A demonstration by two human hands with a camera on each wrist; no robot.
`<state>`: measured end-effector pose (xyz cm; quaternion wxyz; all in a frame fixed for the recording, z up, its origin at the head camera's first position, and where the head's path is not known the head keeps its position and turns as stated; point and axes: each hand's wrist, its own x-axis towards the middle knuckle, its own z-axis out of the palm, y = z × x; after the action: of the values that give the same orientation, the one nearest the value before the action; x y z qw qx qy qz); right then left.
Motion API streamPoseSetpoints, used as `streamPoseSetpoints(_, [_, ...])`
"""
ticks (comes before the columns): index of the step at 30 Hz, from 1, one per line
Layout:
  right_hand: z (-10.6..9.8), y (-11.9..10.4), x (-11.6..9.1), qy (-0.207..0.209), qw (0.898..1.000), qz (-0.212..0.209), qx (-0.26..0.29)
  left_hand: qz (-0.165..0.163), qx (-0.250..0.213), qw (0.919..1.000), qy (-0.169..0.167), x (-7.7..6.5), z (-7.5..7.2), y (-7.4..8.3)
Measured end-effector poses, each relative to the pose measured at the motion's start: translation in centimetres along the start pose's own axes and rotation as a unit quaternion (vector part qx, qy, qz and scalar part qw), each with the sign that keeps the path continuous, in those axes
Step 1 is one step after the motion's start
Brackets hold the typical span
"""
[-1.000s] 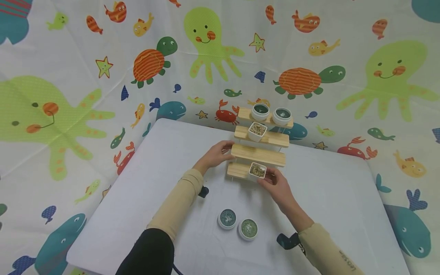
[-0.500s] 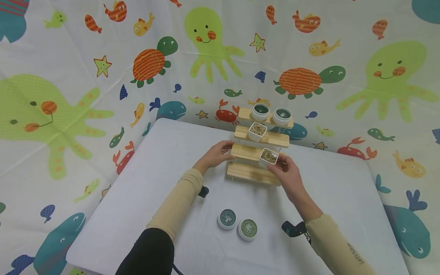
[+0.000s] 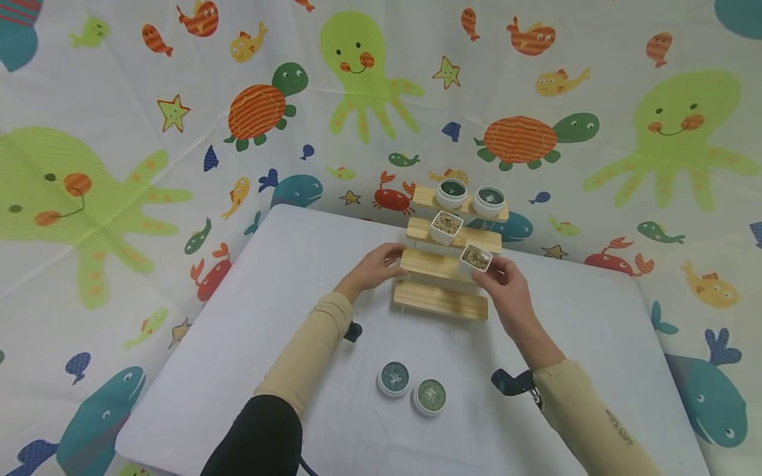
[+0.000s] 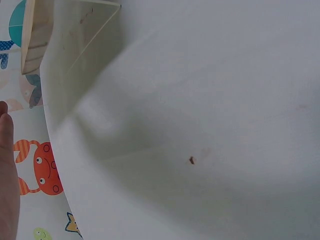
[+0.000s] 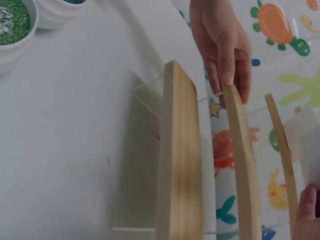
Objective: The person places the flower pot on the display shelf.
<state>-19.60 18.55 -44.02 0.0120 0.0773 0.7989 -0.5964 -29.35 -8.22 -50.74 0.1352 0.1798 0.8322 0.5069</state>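
A tiered wooden shelf stand (image 3: 440, 301) with clear supports stands at the back of the table. My left hand (image 3: 374, 266) grips the left end of its second plank from the bottom; in the right wrist view, that hand's (image 5: 223, 45) thumb and fingers lie at the plank's end. My right hand (image 3: 510, 294) pinches a small white square pot (image 3: 475, 259) of brownish grains by its right side, in front of the stand's right part. Whether the pot touches a plank I cannot tell. A similar square pot (image 3: 446, 228) sits on the plank below the top one.
Two round white pots, one with dark green filling (image 3: 451, 192) and one beside it (image 3: 489, 201), stand on the top plank. Nearer on the white table (image 3: 238, 344) are a blue-green filled pot (image 3: 393, 379) and a green filled pot (image 3: 430, 396). A sea-animal printed curtain (image 3: 393, 79) hangs behind.
My right hand has lifted the square pot off the bottom plank and carried it up and to the right, past the second plank. The left hand has stayed on the stand.
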Motion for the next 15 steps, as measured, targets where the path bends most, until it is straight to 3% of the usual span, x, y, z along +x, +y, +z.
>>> streamPoseSetpoints(15, [-0.9,-0.7,1.8,0.035,0.999,0.004,0.001,-0.002,0.001,1.0,0.0,-0.1,0.0,0.2])
